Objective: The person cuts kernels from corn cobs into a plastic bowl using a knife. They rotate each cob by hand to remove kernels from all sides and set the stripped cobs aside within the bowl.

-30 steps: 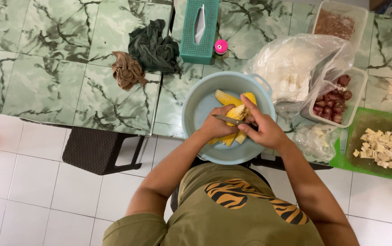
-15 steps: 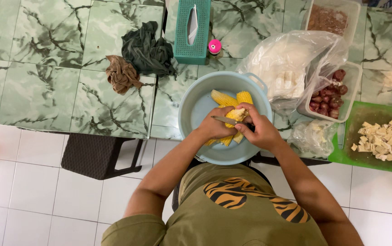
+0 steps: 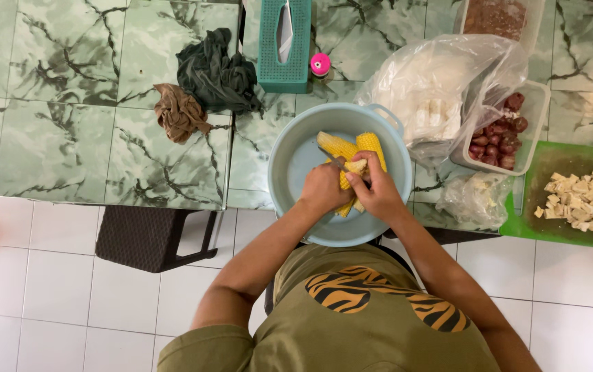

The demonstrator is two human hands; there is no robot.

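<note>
A light blue plastic basin [image 3: 289, 151] sits at the near edge of the green marble-pattern table [image 3: 55, 138]. Yellow corn cobs [image 3: 372, 146] lie inside it. Both my hands work over the basin. My right hand [image 3: 381, 195] grips a pale, partly cut corn cob [image 3: 356, 167]. My left hand [image 3: 322, 189] is closed around a small knife [image 3: 338, 162], whose blade rests against that cob. More yellow corn pieces [image 3: 346, 207] show beneath my hands, partly hidden.
A teal tissue box [image 3: 284, 58], pink cap [image 3: 320, 64], dark green cloth [image 3: 217, 72] and brown cloth [image 3: 181, 111] lie behind. Right: plastic bag of white pieces [image 3: 441, 89], tub of red items [image 3: 499, 134], green tray of cubed white pieces [image 3: 585, 196]. Dark stool [image 3: 148, 238] below.
Both hands stay over the basin on the same cob with only small shifts. The whole view has slid slightly.
</note>
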